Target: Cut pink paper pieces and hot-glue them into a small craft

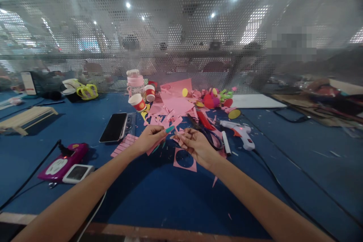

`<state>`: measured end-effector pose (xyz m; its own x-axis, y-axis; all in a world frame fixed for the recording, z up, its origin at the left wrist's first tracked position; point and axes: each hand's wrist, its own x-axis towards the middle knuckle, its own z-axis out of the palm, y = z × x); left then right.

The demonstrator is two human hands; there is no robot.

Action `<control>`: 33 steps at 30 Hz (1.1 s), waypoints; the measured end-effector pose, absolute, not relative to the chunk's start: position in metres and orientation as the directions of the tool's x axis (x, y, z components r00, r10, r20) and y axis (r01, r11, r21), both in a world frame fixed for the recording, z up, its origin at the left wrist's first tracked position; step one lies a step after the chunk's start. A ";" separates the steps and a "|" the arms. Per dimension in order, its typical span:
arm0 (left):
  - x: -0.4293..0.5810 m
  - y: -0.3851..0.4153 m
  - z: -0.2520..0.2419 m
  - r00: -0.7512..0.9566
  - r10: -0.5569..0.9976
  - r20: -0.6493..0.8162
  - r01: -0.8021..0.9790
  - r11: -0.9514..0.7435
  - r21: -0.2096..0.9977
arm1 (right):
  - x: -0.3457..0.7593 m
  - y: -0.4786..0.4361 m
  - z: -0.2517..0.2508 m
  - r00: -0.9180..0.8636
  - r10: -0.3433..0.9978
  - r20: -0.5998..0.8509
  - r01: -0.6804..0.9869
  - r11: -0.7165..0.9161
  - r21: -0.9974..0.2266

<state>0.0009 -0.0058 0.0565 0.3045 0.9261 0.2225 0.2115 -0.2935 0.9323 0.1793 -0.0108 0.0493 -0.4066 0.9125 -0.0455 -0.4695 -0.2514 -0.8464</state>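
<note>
Over the middle of the blue table, my left hand (151,138) is closed, thumb pressed toward the fingers, with long teal tips showing at the fingers. Whatever it may hold is too small to make out. Close beside it, my right hand (198,146) is pinched, its fingertips almost meeting the left ones. Something small and pale pink seems to be at those fingertips, but its kind is unclear. Below the hands lies a pink paper square (176,165) with a round hole cut in it. Pink paper scraps (170,115) are heaped just beyond them.
Scissors (217,143), a white marker (226,143) and a corded glue gun (243,134) lie to the right. A phone (114,127), a purple power strip (64,162) and a wooden rack (27,119) are left. Paper cups (137,103) and a bottle (135,83) stand behind.
</note>
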 end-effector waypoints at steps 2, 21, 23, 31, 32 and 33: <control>0.001 -0.006 0.057 0.309 0.927 0.211 0.181 -0.275 0.944 | 0.179 -0.010 0.048 -0.410 0.912 -0.028 -0.467 -0.237 -0.852; 0.005 0.002 0.046 0.194 0.957 0.216 0.152 -0.247 0.957 | 0.170 -0.014 0.044 -0.401 0.916 -0.024 -0.402 -0.199 -0.894; 0.006 0.002 0.044 0.166 0.963 0.213 0.191 -0.243 0.951 | 0.168 -0.015 0.044 -0.406 0.914 -0.019 -0.387 -0.191 -0.902; 0.007 -0.002 0.043 0.153 0.950 0.271 0.372 -0.309 0.875 | 0.167 -0.018 0.044 -0.409 0.912 -0.030 -0.372 -0.197 -0.907; 0.007 -0.003 0.042 0.151 0.946 0.286 0.391 -0.322 0.862 | 0.167 -0.018 0.044 -0.407 0.913 -0.030 -0.373 -0.196 -0.907; 0.008 -0.003 0.042 0.148 0.943 0.298 0.409 -0.333 0.850 | 0.167 -0.019 0.044 -0.405 0.914 -0.028 -0.374 -0.193 -0.907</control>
